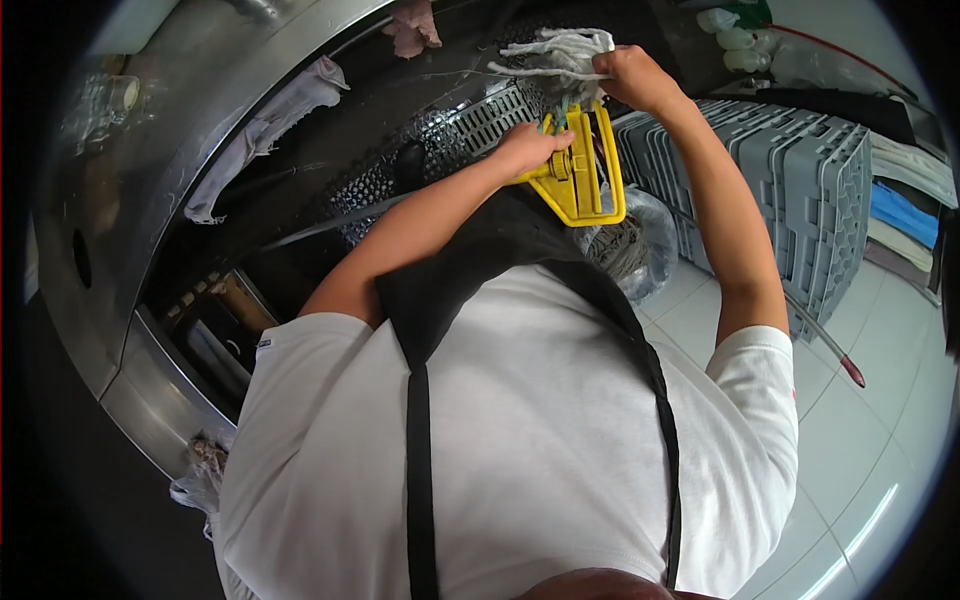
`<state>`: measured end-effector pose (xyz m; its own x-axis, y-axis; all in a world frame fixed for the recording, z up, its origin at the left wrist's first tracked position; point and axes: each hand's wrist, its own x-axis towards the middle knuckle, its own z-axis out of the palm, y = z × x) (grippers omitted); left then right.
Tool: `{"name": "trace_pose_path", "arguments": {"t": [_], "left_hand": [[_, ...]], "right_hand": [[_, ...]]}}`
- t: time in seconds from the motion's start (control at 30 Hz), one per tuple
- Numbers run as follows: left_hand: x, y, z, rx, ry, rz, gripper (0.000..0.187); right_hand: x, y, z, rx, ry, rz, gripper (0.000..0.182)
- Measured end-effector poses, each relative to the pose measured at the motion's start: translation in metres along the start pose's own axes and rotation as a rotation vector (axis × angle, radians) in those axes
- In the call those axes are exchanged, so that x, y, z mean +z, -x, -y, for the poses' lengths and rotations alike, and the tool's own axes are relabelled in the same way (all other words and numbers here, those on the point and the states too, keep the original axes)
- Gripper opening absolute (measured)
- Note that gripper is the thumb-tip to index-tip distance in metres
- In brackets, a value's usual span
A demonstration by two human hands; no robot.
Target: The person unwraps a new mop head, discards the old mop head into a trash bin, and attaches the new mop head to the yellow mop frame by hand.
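Observation:
A yellow mop clamp [612, 212] with an open rectangular frame is in front of me, near the top middle of the head view. My left hand [528, 150] is closed around the clamp beside its neck, with a green strip near the fingers. White mop strands [555, 48] hang at the clamp's far end. My right hand [637, 78] pinches some of these strands at the frame's upper corner. Beneath the clamp, a clear plastic-lined container [655, 250] holds a grey stringy mop head [618, 248].
A stack of grey plastic crates [790, 190] stands to the right. A pole with a red tip [850, 370] sticks out over the tiled floor [850, 440]. Ahead lies a metal drain grate [495, 118]. A rag [262, 135] hangs along the steel counter [190, 90] at left.

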<state>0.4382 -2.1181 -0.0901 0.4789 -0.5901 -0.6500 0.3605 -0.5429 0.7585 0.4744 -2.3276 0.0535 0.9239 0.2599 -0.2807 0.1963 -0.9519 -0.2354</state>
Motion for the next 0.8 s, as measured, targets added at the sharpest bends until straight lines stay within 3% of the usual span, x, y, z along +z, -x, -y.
{"name": "trace_pose_path", "arguments": {"t": [0.03,0.07,0.37,0.47,0.6,0.8], "left_hand": [[-0.002,0.002,-0.005,-0.018,-0.058,-0.018,0.091],[-0.002,0.006,-0.010,0.001,-0.063,-0.065,0.078],[0.000,0.007,-0.011,0.046,-0.007,-0.013,0.079],[0.007,-0.014,0.007,0.020,0.062,0.051,0.078],[-0.001,0.011,-0.016,-0.043,0.004,0.054,0.069],[0.008,0.001,-0.002,-0.034,0.033,0.051,0.073]], "right_hand": [[0.001,0.001,0.005,0.008,0.001,-0.009,0.019],[0.001,0.001,0.008,0.016,0.004,-0.018,0.019],[0.031,0.001,-0.011,0.126,0.023,-0.110,0.017],[0.021,0.000,0.006,0.201,-0.016,0.071,0.021],[0.025,0.002,0.018,0.252,-0.101,0.164,0.019],[0.027,0.033,0.029,0.171,-0.113,0.005,0.016]]}}
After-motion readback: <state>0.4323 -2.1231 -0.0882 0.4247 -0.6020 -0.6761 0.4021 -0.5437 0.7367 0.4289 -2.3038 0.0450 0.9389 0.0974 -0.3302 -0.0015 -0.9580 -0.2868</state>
